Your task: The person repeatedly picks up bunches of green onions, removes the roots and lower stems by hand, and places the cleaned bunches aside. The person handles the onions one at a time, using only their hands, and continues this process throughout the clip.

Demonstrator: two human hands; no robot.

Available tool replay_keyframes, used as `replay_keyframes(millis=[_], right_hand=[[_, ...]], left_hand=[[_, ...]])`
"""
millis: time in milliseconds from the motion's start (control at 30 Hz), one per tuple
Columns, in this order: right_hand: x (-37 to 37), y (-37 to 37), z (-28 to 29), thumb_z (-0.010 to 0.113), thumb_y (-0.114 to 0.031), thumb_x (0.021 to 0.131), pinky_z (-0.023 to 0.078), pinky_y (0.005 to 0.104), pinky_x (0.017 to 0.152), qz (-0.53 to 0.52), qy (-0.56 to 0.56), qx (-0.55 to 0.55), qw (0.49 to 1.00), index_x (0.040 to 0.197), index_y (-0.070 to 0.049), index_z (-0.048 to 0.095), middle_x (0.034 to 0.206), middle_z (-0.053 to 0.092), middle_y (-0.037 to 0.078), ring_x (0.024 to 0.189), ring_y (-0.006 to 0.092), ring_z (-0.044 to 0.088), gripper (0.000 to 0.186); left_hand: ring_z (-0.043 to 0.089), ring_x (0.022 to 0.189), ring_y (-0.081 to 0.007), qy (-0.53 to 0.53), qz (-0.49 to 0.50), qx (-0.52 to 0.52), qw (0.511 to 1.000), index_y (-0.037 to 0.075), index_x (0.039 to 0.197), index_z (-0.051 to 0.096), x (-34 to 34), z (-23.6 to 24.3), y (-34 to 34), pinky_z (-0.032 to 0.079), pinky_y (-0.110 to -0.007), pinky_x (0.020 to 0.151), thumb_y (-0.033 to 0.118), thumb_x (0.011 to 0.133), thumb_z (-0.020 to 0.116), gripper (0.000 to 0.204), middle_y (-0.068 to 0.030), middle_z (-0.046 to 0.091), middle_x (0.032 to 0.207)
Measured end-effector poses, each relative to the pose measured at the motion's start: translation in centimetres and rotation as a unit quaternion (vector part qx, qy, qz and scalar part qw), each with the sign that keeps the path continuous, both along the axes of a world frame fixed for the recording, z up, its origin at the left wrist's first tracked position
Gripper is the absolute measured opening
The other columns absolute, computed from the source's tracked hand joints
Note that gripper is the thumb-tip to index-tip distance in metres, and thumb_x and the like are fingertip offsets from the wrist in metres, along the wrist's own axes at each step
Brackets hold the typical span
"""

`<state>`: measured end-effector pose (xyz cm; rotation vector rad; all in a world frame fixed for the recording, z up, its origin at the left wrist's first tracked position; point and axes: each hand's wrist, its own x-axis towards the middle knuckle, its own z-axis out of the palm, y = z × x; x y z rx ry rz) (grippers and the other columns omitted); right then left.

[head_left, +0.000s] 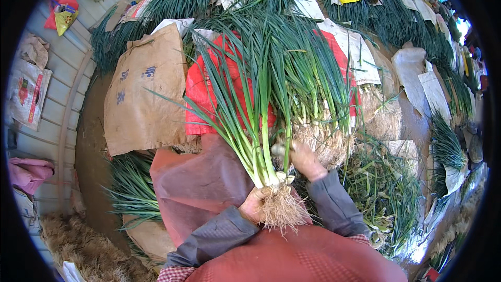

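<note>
A loose bunch of green onions (pixel 261 143) stands tilted over my lap, its leaves fanning up and away. My left hand (pixel 252 206) is closed around the white base, just above the tangled pale roots (pixel 283 210). At the bunch's right side, my right hand (pixel 308 161) has its fingers pinched on one stalk, slightly blurred by motion. Just beyond it lies a bigger pile of green onions (pixel 315 94), roots toward me, on a red woven sack (pixel 229 99).
On the left lies a brown sack (pixel 146 94), with more green onions (pixel 136 185) below it. Stripped leaves (pixel 381 188) are heaped at my right. Rows of bunches (pixel 180 0) under paper and sacks line the back. Dry brown trimmings (pixel 86 250) cover the lower left.
</note>
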<state>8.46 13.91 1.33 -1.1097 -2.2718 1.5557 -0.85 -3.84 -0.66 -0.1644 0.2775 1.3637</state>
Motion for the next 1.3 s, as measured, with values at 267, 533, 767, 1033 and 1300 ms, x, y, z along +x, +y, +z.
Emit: replay_keyframes(millis=[267,533,767,1033,1300], right_hand=[[1.9,1.1,0.2,0.056,-0.018,0.088,0.047,0.0247,0.050,-0.105,0.075,-0.022,0.991,0.130,-0.006,0.046,0.078,0.058,0.006,0.057,0.0112,0.055,0.045],[8.6,-2.8,2.8,0.052,-0.035,0.090,0.042,0.0337,0.051,0.130,-0.099,-0.053,0.985,0.073,-0.004,0.051,0.061,0.052,0.005,0.051,0.0157,0.048,0.036],[23.5,-4.5,1.7,0.053,-0.051,0.083,0.048,0.0358,0.061,0.216,-0.402,-0.087,0.886,0.072,-0.005,0.060,0.067,0.059,0.016,0.064,0.0268,0.062,0.048],[4.6,-1.3,1.4,0.051,-0.035,0.092,0.044,0.0318,0.059,0.005,0.006,-0.163,0.987,0.086,-0.004,0.059,0.073,0.058,0.005,0.066,0.0163,0.056,0.032],[6.1,-2.0,4.0,0.058,-0.025,0.088,0.042,0.0278,0.051,0.052,-0.002,0.006,0.999,0.077,-0.004,0.059,0.065,0.057,0.005,0.054,0.0128,0.053,0.024]], left_hand=[[0.058,0.097,-0.0218,-0.011,0.001,0.022,1.000,0.004,0.128,0.045,0.2,1.2,0.3,0.051,-0.039,0.085,0.013,0.080,0.066,0.053,-0.0142,0.056,0.119],[0.056,0.098,-0.0247,-0.029,0.025,0.013,0.999,0.007,0.128,0.045,0.2,0.0,0.0,0.050,-0.042,0.082,0.012,0.076,0.065,0.056,-0.0137,0.050,0.128],[0.057,0.100,-0.0216,0.021,0.010,0.011,1.000,0.002,0.127,0.045,0.3,1.3,0.5,0.049,-0.038,0.088,0.012,0.080,0.065,0.052,-0.0124,0.055,0.123],[0.059,0.092,-0.0196,0.118,-0.017,-0.003,0.993,0.000,0.125,0.048,0.5,2.0,1.4,0.051,-0.036,0.080,0.010,0.082,0.063,0.046,-0.0088,0.059,0.108],[0.061,0.087,-0.0199,0.108,-0.014,-0.001,0.994,0.002,0.123,0.047,0.5,2.5,1.4,0.052,-0.035,0.076,0.009,0.083,0.061,0.042,-0.0093,0.059,0.103]])
